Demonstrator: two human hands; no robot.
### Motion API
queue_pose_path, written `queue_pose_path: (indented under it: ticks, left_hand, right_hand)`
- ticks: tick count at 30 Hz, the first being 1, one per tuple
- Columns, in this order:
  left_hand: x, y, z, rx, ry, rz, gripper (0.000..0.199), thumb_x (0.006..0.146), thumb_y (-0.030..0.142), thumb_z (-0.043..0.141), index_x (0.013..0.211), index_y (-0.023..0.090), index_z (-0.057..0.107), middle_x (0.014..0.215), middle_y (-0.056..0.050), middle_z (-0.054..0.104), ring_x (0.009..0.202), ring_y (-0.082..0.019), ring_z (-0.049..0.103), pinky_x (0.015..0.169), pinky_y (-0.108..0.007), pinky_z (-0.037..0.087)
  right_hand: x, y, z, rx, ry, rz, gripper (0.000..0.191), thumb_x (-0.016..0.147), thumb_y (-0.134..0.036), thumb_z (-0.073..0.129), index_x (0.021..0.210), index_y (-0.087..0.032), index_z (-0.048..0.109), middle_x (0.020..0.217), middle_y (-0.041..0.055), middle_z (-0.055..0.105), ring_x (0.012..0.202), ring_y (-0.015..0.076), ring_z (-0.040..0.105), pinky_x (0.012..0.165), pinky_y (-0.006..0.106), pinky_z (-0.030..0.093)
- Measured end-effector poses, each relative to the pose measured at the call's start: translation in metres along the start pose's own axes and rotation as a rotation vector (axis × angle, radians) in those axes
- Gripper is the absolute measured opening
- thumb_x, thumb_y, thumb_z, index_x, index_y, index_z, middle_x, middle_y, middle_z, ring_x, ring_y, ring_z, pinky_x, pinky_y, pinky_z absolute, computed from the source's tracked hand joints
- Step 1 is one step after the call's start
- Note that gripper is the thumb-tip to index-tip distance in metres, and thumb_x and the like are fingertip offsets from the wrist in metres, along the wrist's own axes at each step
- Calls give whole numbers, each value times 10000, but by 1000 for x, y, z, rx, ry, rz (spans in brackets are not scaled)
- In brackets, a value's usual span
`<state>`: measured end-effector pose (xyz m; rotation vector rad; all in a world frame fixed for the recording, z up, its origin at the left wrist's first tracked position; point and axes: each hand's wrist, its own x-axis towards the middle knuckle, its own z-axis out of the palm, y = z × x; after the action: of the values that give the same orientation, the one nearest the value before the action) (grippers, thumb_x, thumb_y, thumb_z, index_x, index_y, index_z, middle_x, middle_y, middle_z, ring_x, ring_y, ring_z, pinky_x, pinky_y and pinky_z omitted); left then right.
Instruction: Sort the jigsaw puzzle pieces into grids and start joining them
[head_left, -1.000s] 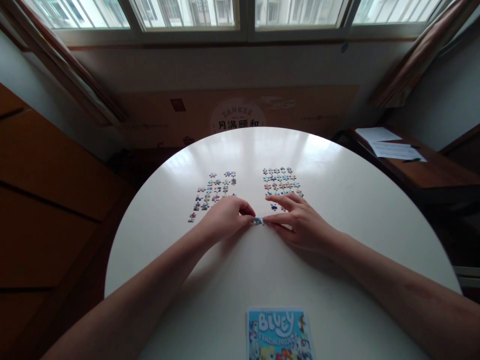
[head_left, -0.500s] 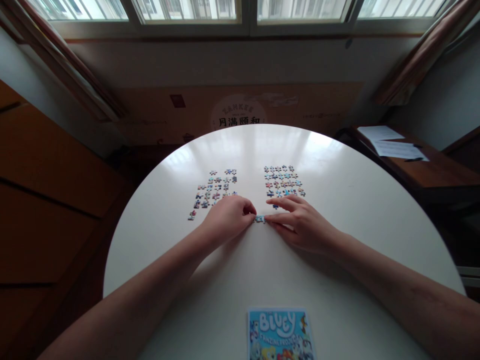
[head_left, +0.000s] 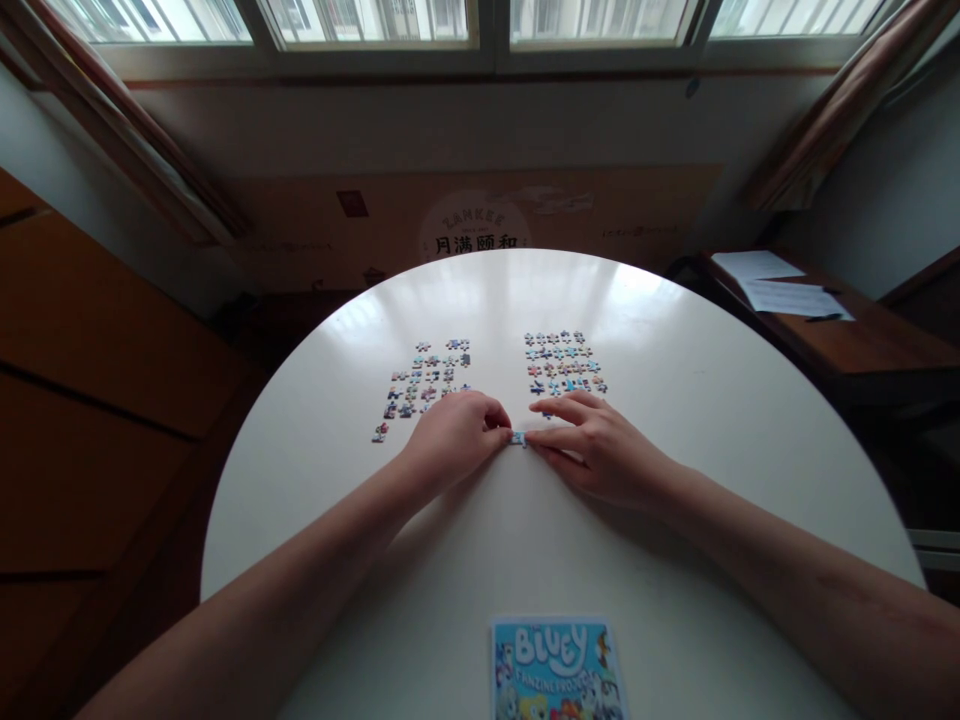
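Small blue-and-white puzzle pieces (head_left: 518, 438) lie on the white table between the fingertips of both hands. My left hand (head_left: 461, 435) is closed, thumb and forefinger pinching the left end of these pieces. My right hand (head_left: 596, 440) has its fingers spread, with a fingertip touching their right end. Beyond my left hand lie rows of loose puzzle pieces (head_left: 432, 361), partly hidden by that hand. A second group of loose pieces (head_left: 559, 353) sits in rows beyond my right hand.
A blue "Bluey" picture card (head_left: 556, 668) lies at the near side of the round white table (head_left: 720, 400). At the right, a brown side table (head_left: 877, 330) bears paper sheets (head_left: 795, 298) and dark pens. A printed cardboard panel and windows are behind.
The view has shifted slightly, moving the table and card a little left in the picture. Both hands keep nearly the same pose at the small pieces.
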<state>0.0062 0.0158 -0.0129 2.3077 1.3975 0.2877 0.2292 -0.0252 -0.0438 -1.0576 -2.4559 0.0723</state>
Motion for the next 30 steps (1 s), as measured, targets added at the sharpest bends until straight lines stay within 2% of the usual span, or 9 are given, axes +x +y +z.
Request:
queue_pose_path:
  ticks: [6, 16, 25, 30]
  left_hand:
    - [2, 3, 2, -15, -10, -49, 120, 778, 292, 666, 830, 257, 769, 841, -14, 739, 783, -199, 651, 678, -305, 466]
    - [0, 6, 4, -12, -5, -49, 114, 782, 288, 661, 828, 254, 760, 856, -18, 737, 793, -206, 644, 706, -302, 457]
    - [-3, 10, 2, 15, -19, -45, 151, 803, 276, 621, 842, 228, 759, 863, -34, 733, 789, -193, 631, 676, -278, 442]
    - [-4, 8, 1, 12, -11, -39, 144, 806, 280, 631, 851, 233, 759, 872, -24, 728, 808, -194, 634, 674, -278, 446]
  right_hand:
    - [-2, 1, 0, -5, -20, 2, 243, 970, -247, 563, 1098, -267, 769, 1285, 56, 635, 1077, 248, 573, 979, 423, 475]
    - [-3, 3, 1, -5, -32, -2, 239, 955, -230, 574, 1121, -252, 745, 1285, 63, 630, 1075, 252, 564, 972, 419, 461]
    - [-4, 4, 4, 26, 26, 25, 182, 939, -245, 615, 1072, -248, 740, 1263, 47, 644, 1078, 239, 575, 942, 398, 472]
    - [-5, 9, -1, 20, 56, 29, 152, 928, -232, 629, 1012, -248, 754, 1194, 32, 678, 1037, 225, 598, 930, 384, 478]
